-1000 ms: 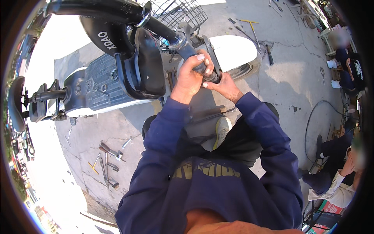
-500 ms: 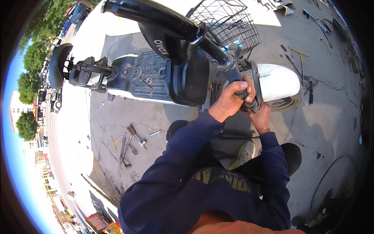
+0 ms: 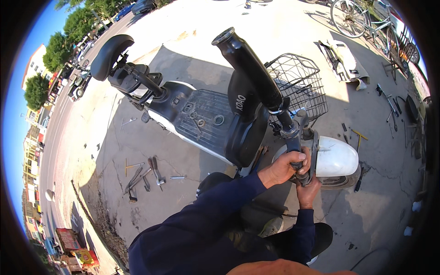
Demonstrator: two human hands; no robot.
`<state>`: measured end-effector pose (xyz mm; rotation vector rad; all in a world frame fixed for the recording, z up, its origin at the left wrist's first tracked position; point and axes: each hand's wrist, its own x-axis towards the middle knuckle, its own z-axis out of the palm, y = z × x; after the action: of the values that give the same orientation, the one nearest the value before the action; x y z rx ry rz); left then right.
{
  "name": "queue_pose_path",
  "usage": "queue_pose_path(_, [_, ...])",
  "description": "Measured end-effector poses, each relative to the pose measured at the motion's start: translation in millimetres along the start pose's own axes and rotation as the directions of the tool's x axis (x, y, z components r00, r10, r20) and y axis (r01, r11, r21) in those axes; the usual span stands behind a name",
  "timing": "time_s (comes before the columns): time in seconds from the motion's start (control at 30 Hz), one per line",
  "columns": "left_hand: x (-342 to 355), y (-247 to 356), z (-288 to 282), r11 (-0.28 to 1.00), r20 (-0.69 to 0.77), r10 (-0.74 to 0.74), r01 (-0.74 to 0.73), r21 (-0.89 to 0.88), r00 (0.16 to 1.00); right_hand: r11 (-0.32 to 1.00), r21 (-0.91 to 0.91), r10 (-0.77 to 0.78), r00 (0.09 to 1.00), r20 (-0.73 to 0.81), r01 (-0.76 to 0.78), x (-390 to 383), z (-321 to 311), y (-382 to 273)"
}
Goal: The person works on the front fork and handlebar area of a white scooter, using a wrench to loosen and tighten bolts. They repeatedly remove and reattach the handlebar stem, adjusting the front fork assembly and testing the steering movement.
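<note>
An electric scooter [image 3: 201, 114] stands before me with its footboard to the left and its front wheel [image 3: 337, 181] to the right. A long black tube [image 3: 254, 73] with an open top end rises from its front, leaning toward the upper left. Below a metal joint, my left hand [image 3: 284, 167] is wrapped round the lower part of the front fork leg [image 3: 293, 142], thumb across the front. Just beneath, my right hand [image 3: 308, 191] is closed at the fork leg's bottom end; its fingertips are partly hidden. The white mudguard [image 3: 338, 156] sits right beside both hands.
A wire basket [image 3: 300, 85] is behind the tube. Loose rings [image 3: 218, 119] lie on the footboard. Several hand tools [image 3: 156, 170] lie on the ground at left, and a yellow T-handle wrench [image 3: 360, 135] at right. Farther off are a white panel [image 3: 348, 57] and a bicycle [image 3: 350, 18].
My view has tilted up and turned, so the scooter and hands appear lower and farther right. Both hands keep their hold on the fork leg, with little visible shift along it.
</note>
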<state>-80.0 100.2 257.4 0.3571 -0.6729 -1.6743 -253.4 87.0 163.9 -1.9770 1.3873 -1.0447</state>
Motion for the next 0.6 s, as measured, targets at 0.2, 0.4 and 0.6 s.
queue_pose_path(0.2, [-1.6, 2.2, 7.9, 1.000, -0.085, -0.007, 0.005, -0.022, 0.996, 0.996, 0.090, 0.003, 0.999, 0.038, -0.007, -1.7, -0.3, -5.4])
queue_pose_path(0.4, [-3.9, 2.1, -7.2, 0.998, 0.005, -0.009, 0.010, -0.066, 1.000, 1.000, -0.013, -0.009, 1.000, -0.016, 0.009, -14.2, 15.4, -1.9])
queue_pose_path(0.6, [-1.2, 11.6, 0.7, 0.999, 0.007, -0.002, 0.002, -0.039, 1.000, 0.998, -0.052, -0.032, 0.998, -0.049, 0.030, -6.3, 6.6, -15.3])
